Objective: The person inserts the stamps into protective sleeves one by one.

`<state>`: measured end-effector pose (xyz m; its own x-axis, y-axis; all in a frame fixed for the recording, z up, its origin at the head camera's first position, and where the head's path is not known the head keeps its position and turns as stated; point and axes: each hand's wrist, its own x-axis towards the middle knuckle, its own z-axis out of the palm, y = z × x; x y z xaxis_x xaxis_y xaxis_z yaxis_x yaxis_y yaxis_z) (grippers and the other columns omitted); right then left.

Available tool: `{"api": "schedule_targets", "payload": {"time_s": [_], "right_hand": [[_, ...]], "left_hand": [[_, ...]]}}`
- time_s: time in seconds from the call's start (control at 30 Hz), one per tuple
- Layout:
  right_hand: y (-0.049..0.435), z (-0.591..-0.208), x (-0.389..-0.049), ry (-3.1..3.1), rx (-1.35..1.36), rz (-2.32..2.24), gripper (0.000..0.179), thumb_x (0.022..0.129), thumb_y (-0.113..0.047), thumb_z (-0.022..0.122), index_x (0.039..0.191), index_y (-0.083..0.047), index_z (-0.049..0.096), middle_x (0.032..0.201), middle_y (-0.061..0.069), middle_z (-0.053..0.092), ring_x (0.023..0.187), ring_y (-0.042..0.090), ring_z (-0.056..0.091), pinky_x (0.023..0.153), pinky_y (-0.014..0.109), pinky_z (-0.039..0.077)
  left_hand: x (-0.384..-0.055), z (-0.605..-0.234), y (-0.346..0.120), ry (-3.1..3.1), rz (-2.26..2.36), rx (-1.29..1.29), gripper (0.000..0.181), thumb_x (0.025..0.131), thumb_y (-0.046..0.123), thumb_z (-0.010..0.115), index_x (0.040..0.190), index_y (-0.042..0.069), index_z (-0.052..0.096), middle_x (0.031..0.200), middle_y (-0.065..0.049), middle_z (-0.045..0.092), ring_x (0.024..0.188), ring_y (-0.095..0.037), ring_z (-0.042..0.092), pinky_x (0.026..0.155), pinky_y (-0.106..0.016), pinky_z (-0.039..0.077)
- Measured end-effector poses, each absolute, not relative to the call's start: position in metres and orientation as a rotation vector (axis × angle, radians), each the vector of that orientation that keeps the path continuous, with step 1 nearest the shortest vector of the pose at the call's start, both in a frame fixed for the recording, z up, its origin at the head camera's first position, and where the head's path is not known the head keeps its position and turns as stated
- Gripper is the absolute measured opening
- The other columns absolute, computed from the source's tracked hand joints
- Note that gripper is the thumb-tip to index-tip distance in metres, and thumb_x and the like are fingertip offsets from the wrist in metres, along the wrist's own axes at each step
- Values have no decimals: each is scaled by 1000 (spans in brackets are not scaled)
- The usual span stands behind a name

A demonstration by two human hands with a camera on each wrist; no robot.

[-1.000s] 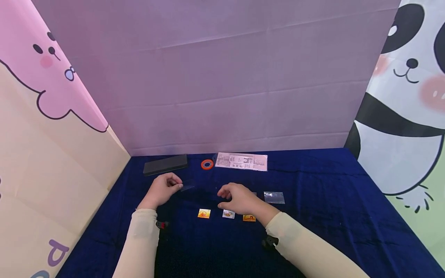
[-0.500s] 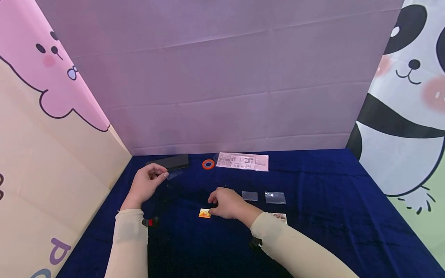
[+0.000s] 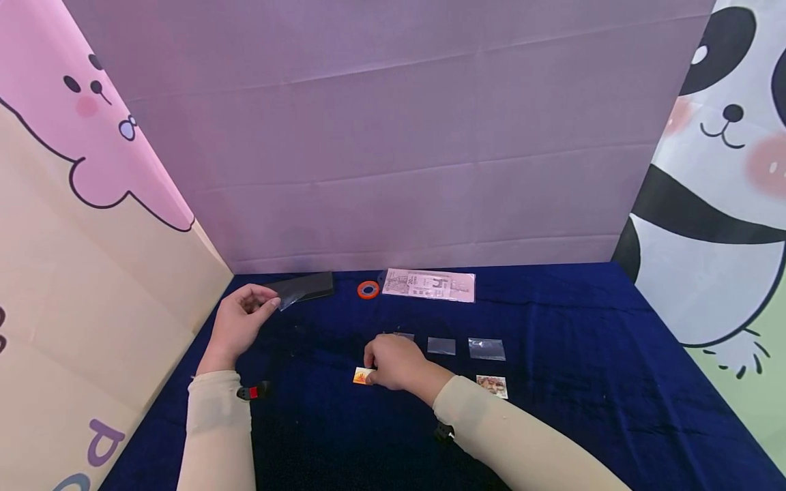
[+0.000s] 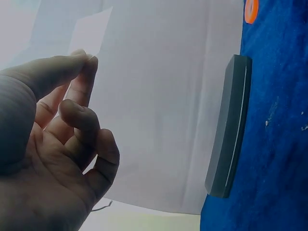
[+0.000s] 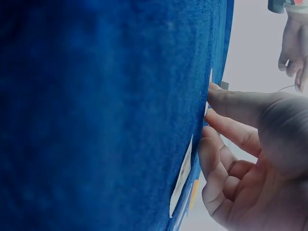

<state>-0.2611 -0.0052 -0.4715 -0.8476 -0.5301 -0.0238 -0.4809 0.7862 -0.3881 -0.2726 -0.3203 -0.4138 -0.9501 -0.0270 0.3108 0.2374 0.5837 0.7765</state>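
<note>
A small clear plastic sleeve [image 3: 290, 298] is pinched by one edge between the thumb and index finger of my left hand [image 3: 236, 317], raised near the dark box. The left wrist view shows the sleeve [image 4: 91, 31] standing up from the fingertips. Low over the blue cloth, my right hand [image 3: 399, 361] has thumb and index finger at the edges of a small orange-and-yellow card [image 3: 360, 376], which still lies about flat. Part of that card is covered by the hand. Farther right lies a card with a brownish picture [image 3: 492, 386]; the hand and forearm hide the cloth between.
Behind the right hand lie clear sleeves: one partly hidden [image 3: 404, 336], a middle one [image 3: 441, 346] and a larger one [image 3: 486, 348]. Along the back are a long dark box [image 3: 307, 285], an orange ring [image 3: 368, 290] and a pink printed, banknote-like sheet [image 3: 428, 285].
My left hand has moved left and up with the sleeve, toward the dark box. My right hand has moved left and down onto the orange-and-yellow card, uncovering sleeves and the brownish card.
</note>
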Motion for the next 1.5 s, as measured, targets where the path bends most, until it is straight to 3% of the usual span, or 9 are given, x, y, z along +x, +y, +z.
{"api": "schedule_targets", "payload": {"time_s": [0.3, 0.6, 0.8, 0.93, 1.03, 1.1, 1.23, 1.4, 1.5], "right_hand": [[-1, -471, -262, 2772, -802, -683, 22, 89, -21, 84, 81, -25, 64, 78, -8, 57, 73, 12, 55, 69, 31, 47], [19, -459, -264, 2671, -847, -939, 10, 93, -15, 80, 89, -20, 72, 76, -8, 61, 69, 10, 57, 68, 30, 49], [45, -446, -264, 2665, -828, -1106, 12, 96, -15, 76, 88, -23, 73, 82, -9, 65, 72, 13, 60, 66, 33, 52], [64, -438, -265, 2695, -785, -1194, 8, 95, -14, 76, 92, -21, 73, 86, -9, 66, 75, 14, 61, 68, 33, 52], [77, -429, -264, 2711, -753, -1271, 4, 96, -15, 75, 95, -18, 73, 87, -7, 66, 75, 16, 60, 67, 34, 52], [83, -421, -263, 2725, -744, -1319, 1, 97, -16, 74, 97, -16, 73, 88, -5, 66, 74, 17, 60, 65, 35, 52], [93, -406, -258, 2754, -733, -1402, 6, 101, -17, 72, 104, -18, 76, 89, -3, 66, 73, 19, 58, 62, 36, 51], [103, -393, -253, 2794, -673, -1505, 12, 102, -17, 71, 110, -19, 79, 89, 0, 64, 75, 22, 56, 62, 34, 48], [108, -390, -253, 2831, -662, -1533, 14, 101, -18, 73, 112, -20, 80, 90, 0, 64, 75, 22, 56, 60, 33, 47]], "left_hand": [[-273, -413, -320, -2522, -1320, -179, 28, 102, 36, 71, 116, 12, 72, 99, -11, 69, 83, -27, 54, 69, -29, 47], [-269, -408, -315, -2489, -1327, -188, 27, 101, 36, 72, 115, 13, 72, 96, -11, 66, 82, -25, 53, 69, -29, 47], [-265, -401, -307, -2472, -1316, -249, 24, 102, 35, 71, 114, 14, 72, 91, -12, 62, 78, -26, 53, 66, -30, 46], [-266, -394, -297, -2482, -1322, -321, 22, 105, 33, 67, 114, 12, 68, 99, -7, 71, 79, -24, 56, 67, -29, 47], [-267, -387, -287, -2435, -1333, -364, 19, 106, 29, 66, 113, 12, 67, 105, -4, 75, 78, -23, 57, 67, -27, 46], [-267, -381, -279, -2386, -1324, -373, 17, 104, 26, 69, 113, 12, 69, 100, -6, 74, 74, -22, 55, 64, -27, 45], [-261, -368, -258, -2289, -1322, -362, 16, 100, 19, 74, 113, 9, 71, 95, -9, 70, 70, -20, 53, 60, -25, 42], [-239, -344, -223, -2242, -1322, -360, 16, 99, 4, 72, 115, 2, 70, 103, -14, 70, 68, -25, 52, 59, -24, 40], [-226, -331, -203, -2203, -1333, -376, 15, 97, -1, 73, 112, -1, 71, 99, -17, 70, 64, -26, 50, 57, -23, 38]]}}
